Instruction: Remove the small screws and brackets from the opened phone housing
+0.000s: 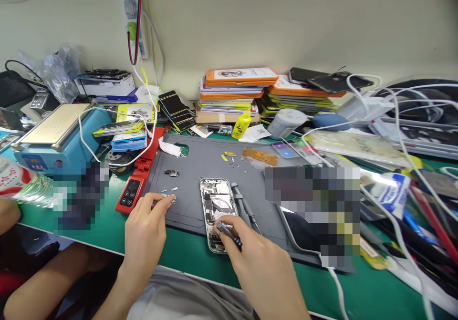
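A person's right hand [255, 251] grips a dark tool [230, 234] between thumb and fingers over the lower right end of an opened phone [219, 197], its inner parts exposed. The phone lies between the two hands, straddling the front edge of a gray mat [189, 186] on a green tabletop [186, 246]. Off to the phone's left and apart from it, the left hand [146, 222] brings thumb and fingertips close at a small metal piece [173, 199]; whether they pinch it cannot be told. Slim tools [244, 205] rest just right of the phone.
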The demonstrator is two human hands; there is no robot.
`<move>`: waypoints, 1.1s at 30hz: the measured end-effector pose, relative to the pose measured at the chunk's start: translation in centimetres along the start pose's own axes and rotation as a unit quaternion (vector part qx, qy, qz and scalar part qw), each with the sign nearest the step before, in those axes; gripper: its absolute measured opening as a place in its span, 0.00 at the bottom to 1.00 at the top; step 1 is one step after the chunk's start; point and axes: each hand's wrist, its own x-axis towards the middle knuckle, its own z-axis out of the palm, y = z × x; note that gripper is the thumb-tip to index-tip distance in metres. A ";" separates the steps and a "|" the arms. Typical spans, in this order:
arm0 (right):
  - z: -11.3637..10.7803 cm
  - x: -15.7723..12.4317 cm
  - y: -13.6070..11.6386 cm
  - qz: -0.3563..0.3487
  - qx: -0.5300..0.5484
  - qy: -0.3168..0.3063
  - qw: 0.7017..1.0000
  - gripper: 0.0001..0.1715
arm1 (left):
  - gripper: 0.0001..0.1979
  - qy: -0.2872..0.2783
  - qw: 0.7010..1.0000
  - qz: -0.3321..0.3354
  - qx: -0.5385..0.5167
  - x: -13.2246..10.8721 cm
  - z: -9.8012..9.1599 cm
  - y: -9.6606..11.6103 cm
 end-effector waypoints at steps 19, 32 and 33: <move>-2.0 -0.1 3.4 0.187 0.143 0.221 0.946 0.19 | 0.11 -0.145 0.958 0.220 -0.114 1.1 -1.7 3.1; 0.1 -1.1 3.8 0.205 0.292 0.279 0.892 0.26 | 0.09 -0.232 0.939 0.237 -0.097 3.3 -1.5 3.2; 0.2 -1.1 3.8 0.206 0.323 0.276 0.881 0.27 | 0.08 -0.216 0.943 0.219 -0.124 3.4 -1.7 3.1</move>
